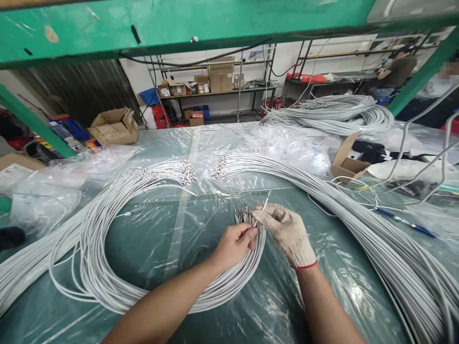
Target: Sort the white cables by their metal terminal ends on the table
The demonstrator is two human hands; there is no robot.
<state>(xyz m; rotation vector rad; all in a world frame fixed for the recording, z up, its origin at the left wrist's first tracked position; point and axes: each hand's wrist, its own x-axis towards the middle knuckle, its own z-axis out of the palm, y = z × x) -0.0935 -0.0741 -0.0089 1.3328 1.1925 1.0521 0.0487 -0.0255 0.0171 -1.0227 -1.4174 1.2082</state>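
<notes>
My bare left hand (236, 242) pinches a thin white cable just below its end, over the tips of a curved bundle of grey-white cables (229, 286). Wearing a knitted glove with a red cuff, my right hand (285, 231) is closed on the same cable (266, 203) a little higher, and its small metal tip points up and away from me. The bundle's metal-tipped ends (243, 212) stick out just beyond my left fingers. From there the bundle loops left to a second group of ends (186, 172) farther back.
Another thick cable bundle (344, 215) sweeps down the right side. Behind it lie a coil of grey cables (330, 114), a small open cardboard box (347, 165) and a blue pen (405, 222). Clear plastic sheeting covers the green table. A green beam (201, 24) crosses overhead; two people are at the far right.
</notes>
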